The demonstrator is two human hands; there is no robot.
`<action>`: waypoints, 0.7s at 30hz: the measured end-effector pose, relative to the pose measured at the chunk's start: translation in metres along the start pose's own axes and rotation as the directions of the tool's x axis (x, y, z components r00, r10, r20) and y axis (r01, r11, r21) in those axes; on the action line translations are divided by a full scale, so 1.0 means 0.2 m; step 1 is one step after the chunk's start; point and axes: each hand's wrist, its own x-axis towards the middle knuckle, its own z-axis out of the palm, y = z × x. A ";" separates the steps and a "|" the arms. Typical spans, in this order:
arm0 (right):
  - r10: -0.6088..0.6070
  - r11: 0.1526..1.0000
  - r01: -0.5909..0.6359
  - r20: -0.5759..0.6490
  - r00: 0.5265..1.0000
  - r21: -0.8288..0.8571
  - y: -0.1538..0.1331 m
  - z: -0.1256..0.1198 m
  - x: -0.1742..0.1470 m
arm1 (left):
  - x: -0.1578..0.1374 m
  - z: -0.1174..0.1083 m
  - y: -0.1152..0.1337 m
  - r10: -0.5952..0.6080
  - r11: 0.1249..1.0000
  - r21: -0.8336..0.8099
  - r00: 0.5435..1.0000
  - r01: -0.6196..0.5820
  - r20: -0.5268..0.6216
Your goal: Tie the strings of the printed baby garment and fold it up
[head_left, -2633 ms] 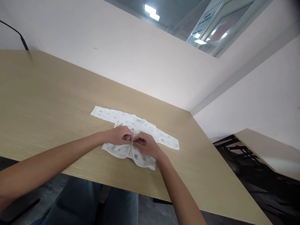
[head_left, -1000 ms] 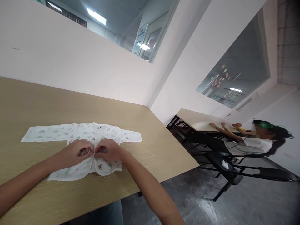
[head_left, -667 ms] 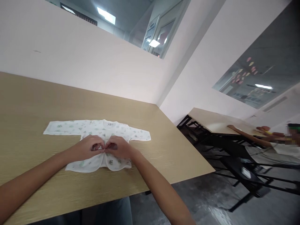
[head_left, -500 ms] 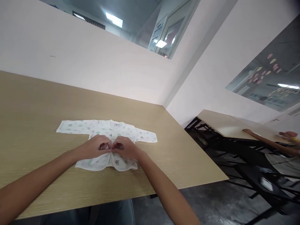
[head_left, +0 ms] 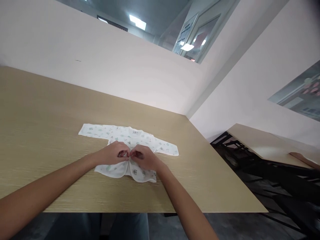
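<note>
A small white baby shirt (head_left: pixel 120 134) with a faint green and grey print lies on the table, front side up, sleeves spread to both sides. My left hand (head_left: pixel 115 153) pinches the left front edge of the shirt at mid-front. Right against it, my right hand (head_left: pixel 144 156) pinches the other front edge, and the fingertips of both hands meet. Whatever small fastening may be between the fingers is hidden. Below the hands the two rounded front flaps part slightly at the hem.
The wood-coloured table (head_left: pixel 50 106) meets a white wall (head_left: pixel 112 63) at the back, with a window above. To the right, beyond the table's edge, stands another table (head_left: pixel 252 140) with a person's arm (head_left: pixel 303 159) on it.
The camera view has turned, so the shirt and hands appear further right. Both hands keep their pinch at the shirt's mid-front.
</note>
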 end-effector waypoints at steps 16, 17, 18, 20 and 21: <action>-0.007 1.000 0.007 0.012 1.000 -0.024 0.01 -0.01 0.00 | 0.00 0.03 -0.03 0.097 0.995 -0.019 0.995 -0.097 -0.006; -0.009 1.000 0.009 0.013 1.000 -0.024 0.01 -0.01 0.00 | 0.00 0.02 -0.03 0.093 0.995 -0.019 0.996 -0.093 -0.004; -0.011 1.000 0.011 0.016 1.000 -0.024 0.01 -0.01 0.00 | 0.00 0.02 -0.02 0.090 0.996 -0.019 0.996 -0.090 -0.002; -0.013 0.999 0.014 0.020 1.000 -0.031 0.01 -0.01 0.00 | 0.00 0.02 -0.02 0.083 0.996 -0.022 0.997 -0.083 0.000; -0.013 0.999 0.014 0.023 1.000 -0.039 0.01 -0.01 0.00 | 0.00 0.01 -0.01 0.076 0.997 -0.026 0.997 -0.076 0.002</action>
